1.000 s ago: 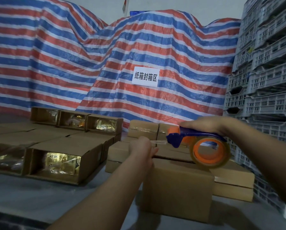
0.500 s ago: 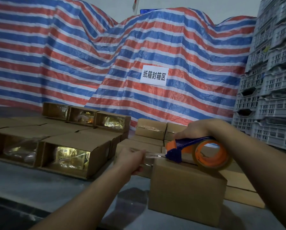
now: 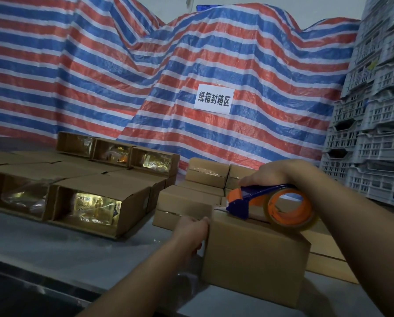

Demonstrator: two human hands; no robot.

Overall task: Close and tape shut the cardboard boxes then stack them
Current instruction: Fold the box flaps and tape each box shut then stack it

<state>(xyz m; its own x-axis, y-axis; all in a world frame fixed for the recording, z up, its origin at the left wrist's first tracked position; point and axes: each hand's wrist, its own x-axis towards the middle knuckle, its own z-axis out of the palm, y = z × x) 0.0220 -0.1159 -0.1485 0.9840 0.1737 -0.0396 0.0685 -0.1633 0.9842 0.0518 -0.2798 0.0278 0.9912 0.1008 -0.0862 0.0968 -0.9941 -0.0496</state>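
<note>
Left hand (image 3: 192, 226) fingers grip box (image 3: 255, 255) edge; right hand (image 3: 276, 173) holds tape dispenser (image 3: 271, 205) atop.

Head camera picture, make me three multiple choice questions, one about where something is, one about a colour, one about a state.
1. Where does the tape dispenser rest?
A. on top of the closed box
B. on the bare table
C. inside a crate

2. What colour is the tape roll's core?
A. green
B. orange
C. white

3. How are the boxes on the left?
A. taped shut
B. crushed flat
C. open, with shiny packets showing

Answers:
1 A, the right hand holds the dispenser against the box's top seam while the left hand grips the box's left edge.
2 B, the ring inside the clear tape is orange.
3 C, the open ends face the camera.
</note>
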